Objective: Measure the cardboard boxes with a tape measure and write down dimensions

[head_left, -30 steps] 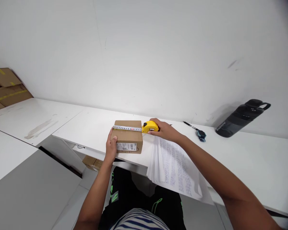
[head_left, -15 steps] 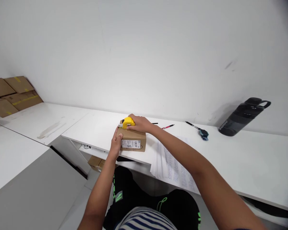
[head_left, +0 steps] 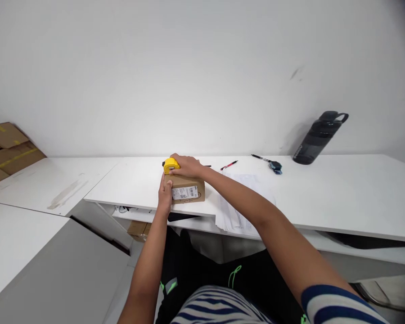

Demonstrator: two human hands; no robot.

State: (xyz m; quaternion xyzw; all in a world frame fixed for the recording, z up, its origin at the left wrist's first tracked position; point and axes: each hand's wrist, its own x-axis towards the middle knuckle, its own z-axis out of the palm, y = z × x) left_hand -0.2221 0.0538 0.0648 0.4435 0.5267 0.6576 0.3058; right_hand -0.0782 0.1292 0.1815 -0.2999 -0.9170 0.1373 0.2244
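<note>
Head view, and both arms are stretched out to the cardboard box (head_left: 189, 189), which sits on the white surface (head_left: 324, 198) close to its near edge, with a white barcode label (head_left: 185, 193) on the side facing the person. The left grip (head_left: 165, 191) is wrapped around the box's left end, thumb up on the top edge, fingers pressed against the side, holding it steady. The right grip (head_left: 185, 165) is closed over the yellow tape measure (head_left: 170, 165), and the case rests right at the box's far left top corner, just above the left thumb. How much blade is pulled out cannot be told, the hands cover it. Just right of the box lies a stack of printed sheets (head_left: 246, 202), its near end hanging over the surface edge, partly under the right forearm. Further back, near the wall, a red pen (head_left: 228, 165) lies at an angle, then a black pen (head_left: 259, 157) touching a small blue-black object (head_left: 276, 167). Well off to the right, a dark water bottle (head_left: 319, 137) stands against the wall. Over on the far left, brown cartons (head_left: 6, 148) with yellow tape are piled by the wall, and another carton (head_left: 138, 228) shows on the floor under the surface.
</note>
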